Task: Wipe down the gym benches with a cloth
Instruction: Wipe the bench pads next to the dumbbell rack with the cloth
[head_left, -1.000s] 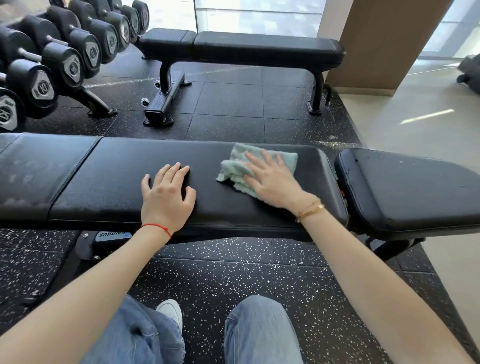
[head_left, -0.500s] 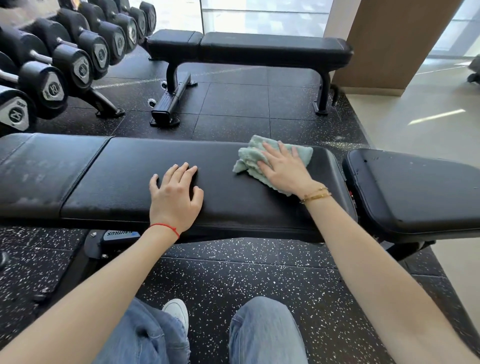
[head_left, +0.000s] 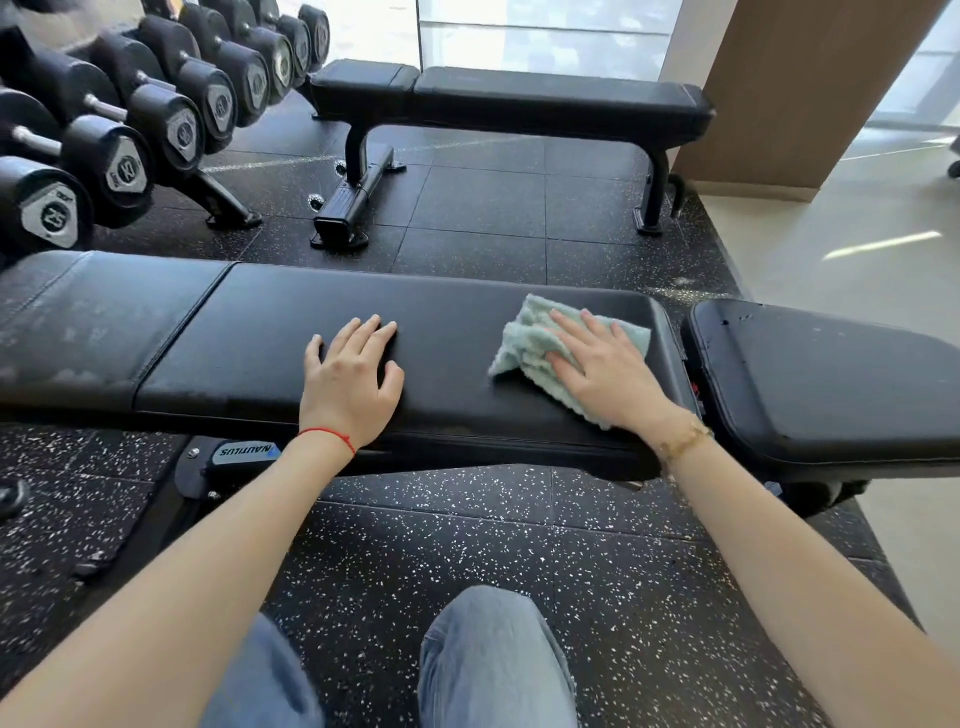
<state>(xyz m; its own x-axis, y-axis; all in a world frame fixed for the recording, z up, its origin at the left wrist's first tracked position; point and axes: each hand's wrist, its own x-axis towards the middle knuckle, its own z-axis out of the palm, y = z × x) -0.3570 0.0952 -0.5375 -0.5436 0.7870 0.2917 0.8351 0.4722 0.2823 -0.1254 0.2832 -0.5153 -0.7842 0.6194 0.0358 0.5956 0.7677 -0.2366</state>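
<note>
A black padded gym bench (head_left: 249, 338) runs across the view in front of me. A crumpled pale green cloth (head_left: 524, 343) lies on its right end. My right hand (head_left: 602, 369) presses flat on the cloth, fingers spread, covering its middle. My left hand (head_left: 350, 382) rests palm-down on the pad's middle, holding nothing. A second black pad (head_left: 831, 379) adjoins on the right. Another flat bench (head_left: 545, 98) stands farther back.
A rack of black dumbbells (head_left: 130, 135) fills the far left. The floor is black speckled rubber tile (head_left: 467, 545), turning to pale smooth floor (head_left: 831, 234) at the right. A wooden pillar (head_left: 810, 88) stands at the back right. My knees in blue jeans (head_left: 493, 660) are below.
My right hand has slid the cloth rightward along the pad, close to its right end. My left hand has stayed flat on the pad.
</note>
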